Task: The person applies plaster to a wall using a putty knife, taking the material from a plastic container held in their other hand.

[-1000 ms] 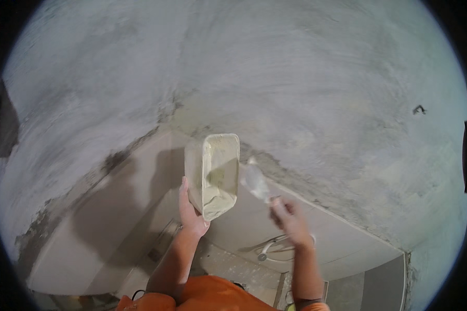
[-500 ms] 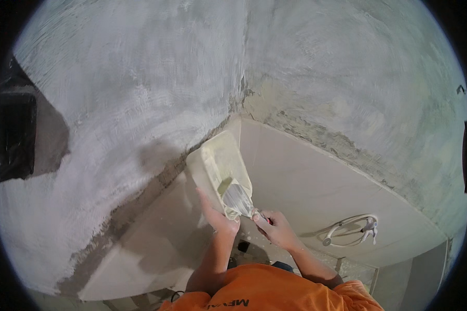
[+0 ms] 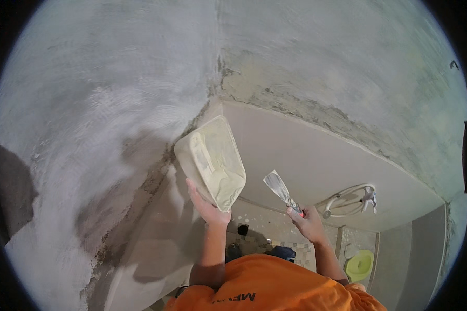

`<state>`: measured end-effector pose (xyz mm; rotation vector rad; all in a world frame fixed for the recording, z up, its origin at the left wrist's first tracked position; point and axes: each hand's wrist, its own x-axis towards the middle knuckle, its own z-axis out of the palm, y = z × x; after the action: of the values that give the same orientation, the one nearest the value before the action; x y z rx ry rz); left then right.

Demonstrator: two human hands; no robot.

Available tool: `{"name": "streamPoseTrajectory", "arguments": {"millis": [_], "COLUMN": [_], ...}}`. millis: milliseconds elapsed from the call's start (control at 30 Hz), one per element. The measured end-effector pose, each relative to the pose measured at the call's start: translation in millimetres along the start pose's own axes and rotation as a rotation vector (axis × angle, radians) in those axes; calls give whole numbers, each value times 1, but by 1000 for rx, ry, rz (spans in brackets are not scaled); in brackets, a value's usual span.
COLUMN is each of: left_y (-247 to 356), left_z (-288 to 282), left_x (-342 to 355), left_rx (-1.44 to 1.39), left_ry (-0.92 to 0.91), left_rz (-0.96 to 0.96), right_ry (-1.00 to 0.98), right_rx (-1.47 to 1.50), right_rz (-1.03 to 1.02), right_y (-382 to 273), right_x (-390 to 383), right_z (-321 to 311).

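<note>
From the head view, my left hand [image 3: 206,203] is raised in front of me, fingers wrapped round the lower edge of a pale rectangular plaster tray [image 3: 211,162]. The tray tilts up and away from that hand, its open face turned toward me and smeared with cream-coloured filler. Its upper end lies near the corner where the two rough grey walls [image 3: 104,103] meet.

My right hand [image 3: 308,222] is clenched round the handle of a putty knife [image 3: 282,191]. The blade points up and to the left of that hand, toward the tray but apart from it, in front of the smooth pale panel [image 3: 316,150] below the grey plaster.

To the right of my right hand, a white coiled hose with a fitting [image 3: 350,199] hangs on the panel. Lower right of it sits a lime-green bucket [image 3: 359,264]. My orange shirt [image 3: 264,287] fills the bottom.
</note>
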<state>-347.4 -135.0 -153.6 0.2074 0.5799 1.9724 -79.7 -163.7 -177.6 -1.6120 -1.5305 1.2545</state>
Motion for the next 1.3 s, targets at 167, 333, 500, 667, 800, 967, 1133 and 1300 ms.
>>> {"name": "streamPoseTrajectory", "arguments": {"millis": [167, 333, 500, 667, 800, 967, 1133, 1300], "left_y": [-17, -41, -58, -58, -47, -44, -51, -43], "left_z": [-12, -39, -78, -89, -77, -73, -68, -30], "left_x": [13, 29, 35, 34, 24, 15, 18, 13], "left_rx": [-6, -204, -190, -4, -32, -5, -10, -35], "left_ry": [-9, -233, -255, -179, -244, -237, -124, -85], "left_rz": [-108, -147, -189, -126, -102, -127, -226, -337], "right_ry": [-16, 44, 65, 33, 97, 59, 13, -26], "right_rx": [52, -81, -216, -410, -532, -667, -728, -664], "right_rz": [-69, -199, -410, -520, -621, -675, -610, -588], "right_y": [-39, -66, -92, -108, -121, -127, -128, -126], "right_x": [-25, -42, -55, -47, -42, -40, -39, -29], "right_z": [-7, -4, -6, -1, 18, 22, 19, -6]}}
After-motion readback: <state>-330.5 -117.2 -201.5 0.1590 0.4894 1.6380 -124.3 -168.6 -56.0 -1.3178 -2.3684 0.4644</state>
